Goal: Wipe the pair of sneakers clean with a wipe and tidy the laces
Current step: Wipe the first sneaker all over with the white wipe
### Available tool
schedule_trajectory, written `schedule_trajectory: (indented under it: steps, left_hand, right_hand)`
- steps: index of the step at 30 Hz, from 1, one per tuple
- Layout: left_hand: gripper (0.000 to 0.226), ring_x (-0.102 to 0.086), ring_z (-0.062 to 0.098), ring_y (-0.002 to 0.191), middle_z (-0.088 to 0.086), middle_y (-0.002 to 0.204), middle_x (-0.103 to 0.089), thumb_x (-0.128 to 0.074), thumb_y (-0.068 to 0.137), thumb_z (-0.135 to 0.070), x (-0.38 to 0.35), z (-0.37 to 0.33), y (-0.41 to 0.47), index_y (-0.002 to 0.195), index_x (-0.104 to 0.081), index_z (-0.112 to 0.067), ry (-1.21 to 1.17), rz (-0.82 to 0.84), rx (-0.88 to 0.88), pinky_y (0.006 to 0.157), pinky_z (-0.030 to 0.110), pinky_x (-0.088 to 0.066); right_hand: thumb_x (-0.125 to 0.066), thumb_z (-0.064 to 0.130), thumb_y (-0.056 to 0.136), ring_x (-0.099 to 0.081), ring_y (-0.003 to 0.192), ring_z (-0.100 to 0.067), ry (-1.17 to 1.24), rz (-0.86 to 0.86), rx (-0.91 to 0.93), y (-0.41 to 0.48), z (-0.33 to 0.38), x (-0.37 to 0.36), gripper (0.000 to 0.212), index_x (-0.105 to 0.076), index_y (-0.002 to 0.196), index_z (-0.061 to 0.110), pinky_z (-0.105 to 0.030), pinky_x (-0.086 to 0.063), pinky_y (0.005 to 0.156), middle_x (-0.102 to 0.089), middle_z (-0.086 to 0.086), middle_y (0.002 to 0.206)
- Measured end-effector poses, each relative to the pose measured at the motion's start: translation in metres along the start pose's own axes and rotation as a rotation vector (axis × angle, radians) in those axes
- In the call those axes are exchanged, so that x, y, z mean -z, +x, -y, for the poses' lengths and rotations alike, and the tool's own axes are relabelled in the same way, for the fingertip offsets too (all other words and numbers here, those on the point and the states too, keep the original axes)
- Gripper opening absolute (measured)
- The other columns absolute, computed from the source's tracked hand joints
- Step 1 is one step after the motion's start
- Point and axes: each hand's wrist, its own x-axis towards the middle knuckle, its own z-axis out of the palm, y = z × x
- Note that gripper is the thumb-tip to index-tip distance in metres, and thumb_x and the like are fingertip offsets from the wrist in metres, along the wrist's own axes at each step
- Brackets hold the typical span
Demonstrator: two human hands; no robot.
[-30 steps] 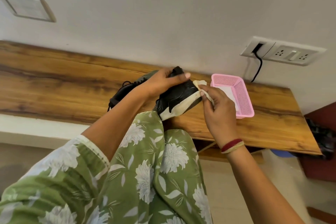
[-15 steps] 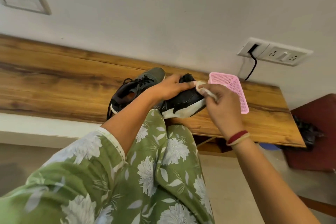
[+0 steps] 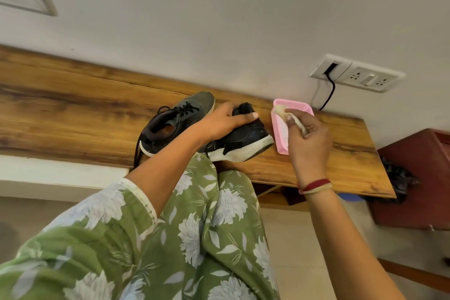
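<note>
Black sneaker point(image 3: 239, 140) sat at the near edge of the wooden shelf point(image 3: 73, 109), toe towards 3 o'clock, apparently propped against the green floral knee point(image 3: 202, 178). Left hand point(image 3: 222, 123) gripped it from above, fingers curled over the collar, thumb across the upper.

Upper looked smooth and slightly glossy. The white midsole was thick, rounded and scuffed grey along its lower edge.

Grey sneaker point(image 3: 185, 114) lay at 9 o'clock of it, flat on the shelf, matte fabric, opening facing the camera. Black laces point(image 3: 181, 109) were loose; one strand hung over the shelf's front edge.

Right hand point(image 3: 310, 140) was at 3 o'clock, apart from the shoe, pinching a crumpled cream wipe point(image 3: 298, 124). Its free end lay over the pink mesh basket point(image 3: 295, 105) at 2 o'clock. Whether it touched the basket could not be told.

Wall socket plate point(image 3: 358, 75) was at 1 o'clock, with a black cable point(image 3: 330, 91) dropping behind the basket.

Likely risks:
- The wipe looked discoloured, so further passes might smear grime onto the white midsole.
- A one-handed top grip on a smooth upper at the shelf's edge could let the shoe roll off under wiping pressure.
- The dangling lace could snag on the arm or knee and drag the grey sneaker off.
</note>
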Motion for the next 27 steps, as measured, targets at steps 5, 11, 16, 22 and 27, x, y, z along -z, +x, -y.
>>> schedule_trajectory:
  steps: [5,11,16,22,27]
  left_hand:
    - [0.049,-0.059,0.007,0.079,-0.004,0.086,-0.06,-0.081,0.068,-0.04,-0.003,0.009,-0.009,0.101,-0.05,-0.019,0.089,-0.509,-0.21,0.071,0.017,-0.046]
    - [0.015,-0.06,0.004,0.069,-0.006,0.073,-0.066,-0.069,0.084,-0.031,-0.008,0.021,-0.025,0.085,-0.068,-0.016,0.142,-0.553,-0.314,0.066,0.031,-0.049]
    - [0.025,-0.058,0.016,0.062,0.0,0.064,-0.062,-0.063,0.086,-0.037,-0.005,0.001,-0.016,0.075,-0.065,-0.015,0.0,-0.546,-0.298,0.059,0.034,-0.044]
    - [0.02,-0.055,0.005,0.06,-0.005,0.065,-0.056,-0.056,0.095,-0.021,-0.007,-0.01,-0.006,0.076,-0.056,-0.015,-0.281,-0.437,-0.197,0.058,0.02,-0.043]
    - [0.02,-0.055,0.01,0.066,-0.008,0.068,-0.057,-0.055,0.094,-0.034,-0.004,-0.004,0.002,0.076,-0.057,-0.024,-0.146,-0.47,-0.184,0.065,0.028,-0.042]
  right_hand:
    - [-0.056,0.015,0.091,-0.052,0.087,0.004,-0.133,0.249,0.221,-0.031,0.005,-0.012,0.026,-0.067,0.114,0.021,-0.013,-0.042,0.073,-0.065,0.009,0.101]
    - [-0.053,0.016,0.091,-0.057,0.109,-0.005,-0.046,0.284,0.226,-0.042,-0.005,-0.031,0.029,-0.064,0.117,0.021,-0.029,-0.048,0.093,-0.065,0.004,0.117]
    - [-0.055,0.012,0.093,-0.054,0.105,0.007,0.088,0.155,0.253,-0.035,0.01,-0.027,0.025,-0.064,0.113,0.024,-0.009,-0.041,0.086,-0.065,0.008,0.11]
    - [-0.054,0.017,0.092,-0.054,0.09,0.003,0.013,0.096,0.31,-0.009,0.02,-0.018,0.019,-0.069,0.103,0.014,-0.013,-0.043,0.077,-0.064,0.009,0.095]
    - [-0.053,0.019,0.091,-0.059,0.088,-0.009,-0.036,0.177,0.304,-0.001,0.025,-0.019,0.019,-0.069,0.1,0.015,-0.031,-0.049,0.076,-0.067,0.003,0.094]
